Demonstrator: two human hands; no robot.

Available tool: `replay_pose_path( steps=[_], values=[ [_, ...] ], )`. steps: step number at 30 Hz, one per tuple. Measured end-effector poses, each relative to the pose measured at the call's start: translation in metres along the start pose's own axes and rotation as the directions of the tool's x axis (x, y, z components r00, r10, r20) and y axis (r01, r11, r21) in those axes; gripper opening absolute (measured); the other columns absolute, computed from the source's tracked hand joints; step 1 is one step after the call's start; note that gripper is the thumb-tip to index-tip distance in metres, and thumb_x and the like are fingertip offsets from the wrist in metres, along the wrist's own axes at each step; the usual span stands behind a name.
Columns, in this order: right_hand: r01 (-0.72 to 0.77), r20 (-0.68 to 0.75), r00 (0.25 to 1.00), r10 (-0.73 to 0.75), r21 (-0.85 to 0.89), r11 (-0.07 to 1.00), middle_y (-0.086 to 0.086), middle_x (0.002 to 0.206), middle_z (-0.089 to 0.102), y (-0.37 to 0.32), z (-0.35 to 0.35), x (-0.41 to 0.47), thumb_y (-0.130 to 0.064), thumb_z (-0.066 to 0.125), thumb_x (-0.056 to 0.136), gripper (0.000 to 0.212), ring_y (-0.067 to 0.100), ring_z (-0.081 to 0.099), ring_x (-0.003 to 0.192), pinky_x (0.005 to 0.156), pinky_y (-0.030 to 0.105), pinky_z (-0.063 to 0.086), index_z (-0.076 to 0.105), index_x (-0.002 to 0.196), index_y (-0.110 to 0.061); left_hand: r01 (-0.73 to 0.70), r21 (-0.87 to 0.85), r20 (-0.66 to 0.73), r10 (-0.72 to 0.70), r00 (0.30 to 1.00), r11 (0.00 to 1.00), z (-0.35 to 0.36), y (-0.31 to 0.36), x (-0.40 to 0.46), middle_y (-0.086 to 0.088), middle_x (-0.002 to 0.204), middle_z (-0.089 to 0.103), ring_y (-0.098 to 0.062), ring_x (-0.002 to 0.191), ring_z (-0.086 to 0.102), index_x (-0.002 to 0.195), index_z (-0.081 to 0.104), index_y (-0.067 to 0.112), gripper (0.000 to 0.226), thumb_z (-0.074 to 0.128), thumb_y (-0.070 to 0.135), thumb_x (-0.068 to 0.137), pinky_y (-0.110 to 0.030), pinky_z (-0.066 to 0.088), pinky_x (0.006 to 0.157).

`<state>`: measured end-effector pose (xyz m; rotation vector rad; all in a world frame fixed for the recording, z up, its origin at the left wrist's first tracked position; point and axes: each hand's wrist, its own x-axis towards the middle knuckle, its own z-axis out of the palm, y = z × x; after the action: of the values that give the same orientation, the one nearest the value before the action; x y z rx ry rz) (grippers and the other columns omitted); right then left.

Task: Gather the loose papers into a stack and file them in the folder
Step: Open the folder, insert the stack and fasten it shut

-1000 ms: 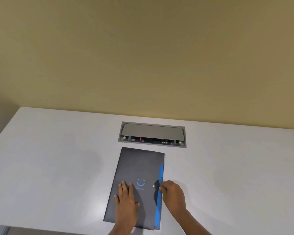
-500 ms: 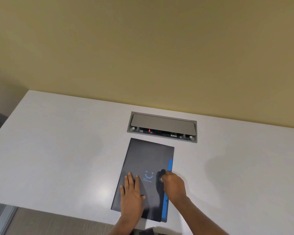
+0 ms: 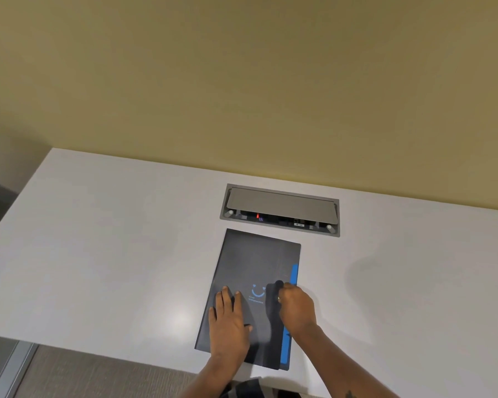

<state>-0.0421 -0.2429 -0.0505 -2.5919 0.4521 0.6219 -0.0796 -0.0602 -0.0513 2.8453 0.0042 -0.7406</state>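
A dark grey folder (image 3: pixel 256 259) with a blue smile logo lies closed on the white table (image 3: pixel 112 254), its blue inner edge showing along the right side. My left hand (image 3: pixel 229 323) rests flat on the cover's lower left, fingers spread. My right hand (image 3: pixel 295 307) is curled over the folder's closure flap at the right side, fingertips pinching it where it meets the cover. No loose papers are visible.
A grey cable box (image 3: pixel 281 209) with a half-raised lid is set into the table just beyond the folder. A yellow wall (image 3: pixel 242 81) stands right behind the table. The table's near edge runs under my forearms, floor below at the left.
The view shifted, so table and folder sit higher and further right in frame. My right hand has moved the flap leftward onto the cover. My left hand stays flat.
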Motion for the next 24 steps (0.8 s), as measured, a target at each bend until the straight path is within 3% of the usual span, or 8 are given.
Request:
replay_pose_path(
  steps=[4, 7, 9, 12, 15, 17, 20, 24],
  values=[
    [-0.032, -0.047, 0.998, 0.035, 0.080, 0.996, 0.004, 0.120, 0.075, 0.005, -0.005, -0.009, -0.024, 0.069, 0.101, 0.025, 0.021, 0.074, 0.105, 0.098, 0.026, 0.059, 0.072, 0.124, -0.014, 0.048, -0.238, -0.106, -0.075, 0.992, 0.970, -0.012, -0.012, 0.004, -0.001, 0.165, 0.042, -0.023, 0.152, 0.040, 0.164, 0.026, 0.024, 0.077, 0.066, 0.034, 0.099, -0.042, 0.034, 0.126],
    [-0.099, -0.165, 0.975, 0.148, 0.273, 0.957, 0.003, 0.108, 0.068, 0.017, -0.005, -0.022, -0.022, 0.078, 0.094, 0.020, 0.022, 0.070, 0.093, 0.079, 0.025, 0.058, 0.072, 0.110, -0.012, 0.119, -0.428, -0.202, -0.223, 0.954, 0.896, -0.024, -0.028, 0.010, 0.009, 0.120, 0.074, -0.017, 0.111, 0.070, 0.156, 0.041, 0.026, 0.065, 0.067, 0.014, 0.097, -0.041, 0.044, 0.108],
    [-0.170, -0.149, 0.958, 0.244, 0.390, 0.905, 0.004, 0.109, 0.063, 0.029, 0.001, -0.032, -0.021, 0.082, 0.090, 0.026, 0.023, 0.066, 0.090, 0.075, 0.026, 0.049, 0.070, 0.110, -0.009, 0.197, -0.473, -0.221, -0.332, 0.917, 0.859, -0.030, -0.040, 0.012, 0.012, 0.107, 0.076, -0.016, 0.101, 0.072, 0.146, 0.053, 0.025, 0.058, 0.066, 0.003, 0.094, -0.042, 0.043, 0.098],
    [-0.240, -0.048, 0.956, 0.291, 0.445, 0.863, 0.006, 0.116, 0.067, 0.039, 0.011, -0.043, -0.019, 0.080, 0.089, 0.033, 0.020, 0.063, 0.094, 0.083, 0.028, 0.047, 0.070, 0.118, -0.006, 0.277, -0.507, -0.168, -0.409, 0.897, 0.816, -0.029, -0.056, 0.011, 0.004, 0.111, 0.078, -0.027, 0.109, 0.071, 0.133, 0.063, 0.022, 0.041, 0.066, 0.009, 0.094, -0.049, 0.053, 0.093],
    [-0.293, 0.037, 0.948, 0.317, 0.495, 0.818, 0.002, 0.111, 0.073, 0.037, 0.016, -0.050, -0.015, 0.079, 0.091, 0.014, 0.016, 0.067, 0.090, 0.092, 0.027, 0.056, 0.073, 0.104, -0.016, 0.312, -0.592, -0.104, -0.454, 0.885, 0.743, -0.017, -0.067, 0.008, -0.001, 0.115, 0.075, -0.031, 0.111, 0.070, 0.129, 0.065, 0.019, 0.033, 0.064, 0.014, 0.097, -0.050, 0.055, 0.095],
    [-0.319, 0.083, 0.941, 0.329, 0.548, 0.774, 0.000, 0.103, 0.076, 0.033, 0.018, -0.053, -0.012, 0.080, 0.090, 0.016, 0.010, 0.070, 0.085, 0.080, 0.018, 0.058, 0.070, 0.092, -0.025, 0.310, -0.668, -0.057, -0.462, 0.885, 0.677, -0.010, -0.072, 0.007, -0.004, 0.113, 0.075, -0.032, 0.110, 0.071, 0.124, 0.069, 0.016, 0.027, 0.065, 0.012, 0.097, -0.049, 0.057, 0.097],
    [-0.345, 0.112, 0.930, 0.349, 0.592, 0.728, -0.005, 0.096, 0.075, 0.023, 0.020, -0.055, -0.015, 0.082, 0.089, 0.018, 0.006, 0.071, 0.082, 0.061, 0.006, 0.047, 0.069, 0.099, -0.021, 0.303, -0.780, 0.018, -0.464, 0.885, 0.548, -0.004, -0.081, 0.007, -0.007, 0.108, 0.076, -0.032, 0.106, 0.071, 0.114, 0.074, 0.010, 0.019, 0.065, 0.010, 0.097, -0.048, 0.057, 0.097],
    [-0.325, 0.138, 0.942, 0.307, 0.611, 0.722, -0.008, 0.092, 0.075, 0.000, 0.020, -0.054, -0.017, 0.082, 0.088, 0.019, 0.009, 0.073, 0.081, 0.058, 0.006, 0.049, 0.068, 0.099, -0.024, 0.348, -0.844, 0.090, -0.533, 0.842, 0.408, -0.007, -0.101, 0.005, -0.007, 0.107, 0.074, -0.030, 0.103, 0.069, 0.109, 0.073, 0.014, 0.015, 0.065, 0.021, 0.099, -0.046, 0.055, 0.098]
  ],
)
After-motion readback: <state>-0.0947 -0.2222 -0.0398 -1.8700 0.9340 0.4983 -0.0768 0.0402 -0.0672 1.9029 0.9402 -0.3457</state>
